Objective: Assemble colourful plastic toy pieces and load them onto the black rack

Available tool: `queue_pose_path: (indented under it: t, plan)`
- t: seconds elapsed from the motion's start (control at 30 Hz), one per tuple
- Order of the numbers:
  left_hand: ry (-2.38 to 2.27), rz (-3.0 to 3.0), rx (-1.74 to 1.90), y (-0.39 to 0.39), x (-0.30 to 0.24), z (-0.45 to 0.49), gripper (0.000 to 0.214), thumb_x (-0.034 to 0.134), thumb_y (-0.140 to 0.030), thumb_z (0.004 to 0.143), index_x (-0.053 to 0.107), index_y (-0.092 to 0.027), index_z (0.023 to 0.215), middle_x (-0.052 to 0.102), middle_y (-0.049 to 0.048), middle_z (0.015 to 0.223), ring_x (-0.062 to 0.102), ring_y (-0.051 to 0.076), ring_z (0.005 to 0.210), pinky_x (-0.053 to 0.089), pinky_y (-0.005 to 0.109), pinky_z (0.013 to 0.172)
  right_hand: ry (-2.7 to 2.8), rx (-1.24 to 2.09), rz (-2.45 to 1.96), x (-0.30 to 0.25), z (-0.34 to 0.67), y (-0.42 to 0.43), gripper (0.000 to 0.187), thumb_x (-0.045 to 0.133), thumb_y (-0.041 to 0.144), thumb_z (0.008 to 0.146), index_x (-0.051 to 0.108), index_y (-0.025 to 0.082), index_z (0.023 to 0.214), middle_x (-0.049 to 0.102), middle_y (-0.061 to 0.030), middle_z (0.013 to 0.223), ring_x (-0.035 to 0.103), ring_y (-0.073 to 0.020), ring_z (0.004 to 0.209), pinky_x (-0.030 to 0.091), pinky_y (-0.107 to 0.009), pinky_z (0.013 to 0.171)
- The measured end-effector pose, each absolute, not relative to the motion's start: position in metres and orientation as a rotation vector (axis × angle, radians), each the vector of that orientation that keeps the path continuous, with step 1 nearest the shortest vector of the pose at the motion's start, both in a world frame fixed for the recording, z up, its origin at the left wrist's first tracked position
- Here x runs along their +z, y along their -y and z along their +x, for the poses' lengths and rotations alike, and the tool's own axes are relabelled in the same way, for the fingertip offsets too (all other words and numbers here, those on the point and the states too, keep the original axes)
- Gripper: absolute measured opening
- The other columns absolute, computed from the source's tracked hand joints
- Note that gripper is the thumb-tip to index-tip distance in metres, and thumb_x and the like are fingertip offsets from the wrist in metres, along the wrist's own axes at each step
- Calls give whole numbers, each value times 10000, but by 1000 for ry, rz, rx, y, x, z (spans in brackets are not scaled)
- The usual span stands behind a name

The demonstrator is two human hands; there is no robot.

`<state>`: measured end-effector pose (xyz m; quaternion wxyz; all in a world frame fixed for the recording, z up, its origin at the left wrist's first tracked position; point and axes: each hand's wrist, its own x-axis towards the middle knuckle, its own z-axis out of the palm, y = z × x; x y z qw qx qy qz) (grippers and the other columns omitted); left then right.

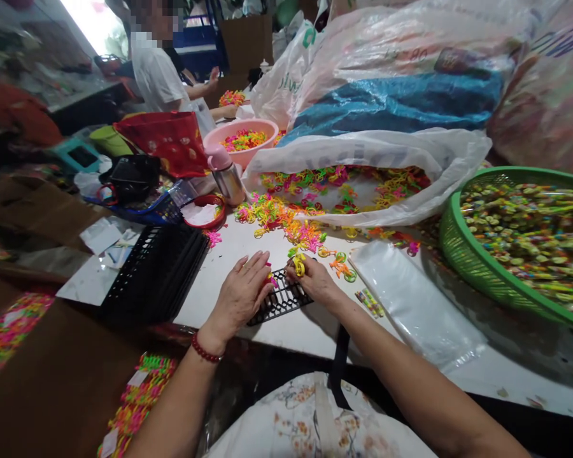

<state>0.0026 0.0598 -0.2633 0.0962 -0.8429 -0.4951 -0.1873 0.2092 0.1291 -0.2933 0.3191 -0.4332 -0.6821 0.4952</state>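
Note:
A black plastic grid tray [286, 304] lies on the white table between my hands. My left hand [241, 289] rests over its left end with the fingers stretched out. Beside those fingertips a small pink and yellow piece [272, 280] shows, partly hidden by the hand. My right hand [318, 280] pinches a small yellow plastic toy [298, 264] above the tray's far edge. Just beyond lies a loose pile of bright plastic toys [305, 232], some with round wheels like little bicycles.
Stacked black trays [155, 273] stand at left. Clear plastic bags [410, 299] and a green basket [487, 254] of small colourful pieces are at right. A big plastic sack [386, 140] spills toys behind. A pink basin [267, 130], a flask [226, 175] and another person [155, 76] are farther back.

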Motion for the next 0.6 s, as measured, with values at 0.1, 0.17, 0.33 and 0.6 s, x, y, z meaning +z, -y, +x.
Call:
queue_pose_path:
  t: [0.1,0.17,0.33,0.6]
  plan:
    - [1464,-2500,-555,-60,-264,2,302,507,-257,989,531,-156,1273,504,130,1484,449,255,1398,364,460,1147,1882,1281,-1081,-297,196,-128,69,528,289,884,553,228,862,641,10,775,582,-157,703,437,-259,672]
    - [1474,-2506,-558,-60,-265,2,323,507,-252,987,520,-154,1294,498,132,1489,442,252,1403,363,457,1149,2001,1174,-1068,-298,190,-128,62,518,238,882,555,221,836,642,-4,792,568,-162,723,426,-261,685]
    - [1497,-2518,-583,-59,-265,2,335,504,-259,984,512,-153,1301,480,148,1500,423,263,1417,362,467,1150,2251,1011,-1098,-302,185,-129,169,486,92,839,592,192,925,686,-62,901,602,-191,815,433,-270,745]
    - [1561,-2523,-701,-58,-267,3,686,541,-264,964,190,-153,1543,465,171,1503,409,252,1425,383,461,1157,2563,859,-1205,-286,182,-130,192,472,171,919,586,172,1074,709,-92,951,629,-202,827,388,-267,702]
